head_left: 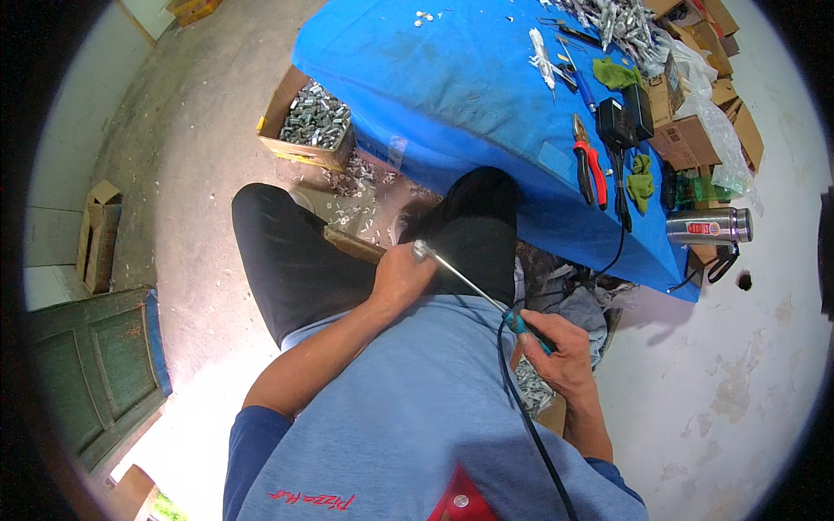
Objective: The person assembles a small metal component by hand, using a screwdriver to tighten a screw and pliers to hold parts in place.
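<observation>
Middle of the frame: left hand (401,280) closed around the metal tip end of a long thin tool (465,282), right hand (560,352) gripping its teal handle with a black cord (530,434) hanging down. Probably stiff, light, slippery on the bare shaft; better held at the handle. Upper right, red pliers (591,171) on the blue tabletop (452,78).

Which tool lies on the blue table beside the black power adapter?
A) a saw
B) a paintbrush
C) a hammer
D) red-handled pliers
D: the red-handled pliers lie on the blue table just left of the black power adapter.
</observation>
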The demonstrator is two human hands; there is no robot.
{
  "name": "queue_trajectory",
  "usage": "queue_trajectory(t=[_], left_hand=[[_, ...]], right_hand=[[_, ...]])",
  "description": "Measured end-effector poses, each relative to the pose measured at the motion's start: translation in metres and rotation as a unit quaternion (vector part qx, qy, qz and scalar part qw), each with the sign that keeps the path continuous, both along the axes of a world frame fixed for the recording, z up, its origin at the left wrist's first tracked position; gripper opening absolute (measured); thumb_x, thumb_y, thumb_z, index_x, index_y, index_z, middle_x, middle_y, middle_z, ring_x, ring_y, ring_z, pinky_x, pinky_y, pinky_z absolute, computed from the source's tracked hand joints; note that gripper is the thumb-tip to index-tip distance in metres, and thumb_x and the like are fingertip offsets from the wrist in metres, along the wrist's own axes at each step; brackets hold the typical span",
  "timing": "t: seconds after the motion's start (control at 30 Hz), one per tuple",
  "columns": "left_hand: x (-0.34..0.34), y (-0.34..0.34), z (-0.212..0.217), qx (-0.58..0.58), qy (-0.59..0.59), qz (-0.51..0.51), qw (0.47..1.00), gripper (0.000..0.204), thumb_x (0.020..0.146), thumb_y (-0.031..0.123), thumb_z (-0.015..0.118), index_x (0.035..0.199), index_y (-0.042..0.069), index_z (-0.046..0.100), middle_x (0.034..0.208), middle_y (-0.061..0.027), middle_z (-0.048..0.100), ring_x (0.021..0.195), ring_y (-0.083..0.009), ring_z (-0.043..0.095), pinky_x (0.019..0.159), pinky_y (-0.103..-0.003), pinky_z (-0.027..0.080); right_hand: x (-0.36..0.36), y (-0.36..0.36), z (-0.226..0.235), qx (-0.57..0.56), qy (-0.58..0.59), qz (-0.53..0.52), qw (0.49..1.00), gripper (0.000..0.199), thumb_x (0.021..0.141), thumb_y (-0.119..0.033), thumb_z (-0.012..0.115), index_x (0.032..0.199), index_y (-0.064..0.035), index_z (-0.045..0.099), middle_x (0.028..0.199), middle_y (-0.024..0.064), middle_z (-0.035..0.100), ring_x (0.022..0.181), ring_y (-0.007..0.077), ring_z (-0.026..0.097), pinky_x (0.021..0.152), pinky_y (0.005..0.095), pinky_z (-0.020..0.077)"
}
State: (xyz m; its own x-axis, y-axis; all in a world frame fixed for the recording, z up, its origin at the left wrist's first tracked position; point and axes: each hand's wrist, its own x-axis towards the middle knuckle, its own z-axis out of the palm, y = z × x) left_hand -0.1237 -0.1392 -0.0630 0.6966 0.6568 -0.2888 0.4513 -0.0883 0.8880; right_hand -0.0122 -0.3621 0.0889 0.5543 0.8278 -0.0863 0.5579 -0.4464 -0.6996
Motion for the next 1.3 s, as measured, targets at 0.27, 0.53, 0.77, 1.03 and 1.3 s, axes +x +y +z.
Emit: queue_trajectory(t=[0.27,0.53,0.77,1.03,1.3], left_hand=[[-0.001,0.001,0.007,-0.003,0.011,0.001,1.0,0.037,0.088,0.027,0.066,0.079,-0.008,0.061,0.065,-0.0249,0.059,0.06,-0.0341,0.06,0.061,-0.045,0.045],[0.001,0.003,-0.001,0.008,-0.003,0.025,1.0,0.035,0.089,0.023,0.064,0.076,-0.008,0.061,0.062,-0.0208,0.058,0.057,-0.0247,0.055,0.059,-0.043,0.044],[0.003,0.007,-0.002,-0.02,-0.007,0.024,0.999,0.029,0.087,0.023,0.06,0.08,-0.005,0.065,0.073,-0.0275,0.062,0.072,-0.0423,0.065,0.064,-0.047,0.047],[0.007,0.011,-0.011,-0.1,-0.061,0.06,0.991,0.027,0.088,0.017,0.058,0.07,-0.002,0.054,0.061,-0.0008,0.049,0.059,-0.0117,0.044,0.055,-0.035,0.039],[0.006,0.003,-0.024,-0.044,-0.084,0.066,0.993,0.032,0.087,0.022,0.06,0.073,-0.007,0.059,0.058,-0.0126,0.057,0.058,-0.0188,0.054,0.059,-0.041,0.045]], right_hand=[[0.023,-0.01,-0.021,-0.049,0.16,-0.067,0.984,0.033,0.083,-0.013,0.073,0.114,-0.0022,0.071,0.093,0.0091,0.073,0.08,0.0142,0.068,0.071,0.028,0.053],[0.026,-0.009,-0.046,0.007,0.409,-0.166,0.897,0.033,0.087,-0.016,0.071,0.114,0.0022,0.069,0.087,0.0075,0.069,0.067,0.0089,0.061,0.057,0.0216,0.0488],[0.019,-0.017,-0.069,0.047,0.518,-0.197,0.831,0.035,0.089,-0.014,0.067,0.118,0.0052,0.064,0.088,0.0134,0.07,0.062,0.0107,0.062,0.047,0.018,0.0444],[0.001,-0.013,-0.093,0.081,0.531,-0.201,0.819,0.034,0.092,-0.013,0.064,0.121,0.0051,0.062,0.092,0.017,0.07,0.061,0.0111,0.061,0.044,0.0179,0.0421],[0.01,-0.013,-0.073,0.046,0.492,-0.204,0.845,0.032,0.089,-0.013,0.066,0.117,0.004,0.066,0.088,0.0131,0.07,0.062,0.0101,0.062,0.049,0.0196,0.0465]])
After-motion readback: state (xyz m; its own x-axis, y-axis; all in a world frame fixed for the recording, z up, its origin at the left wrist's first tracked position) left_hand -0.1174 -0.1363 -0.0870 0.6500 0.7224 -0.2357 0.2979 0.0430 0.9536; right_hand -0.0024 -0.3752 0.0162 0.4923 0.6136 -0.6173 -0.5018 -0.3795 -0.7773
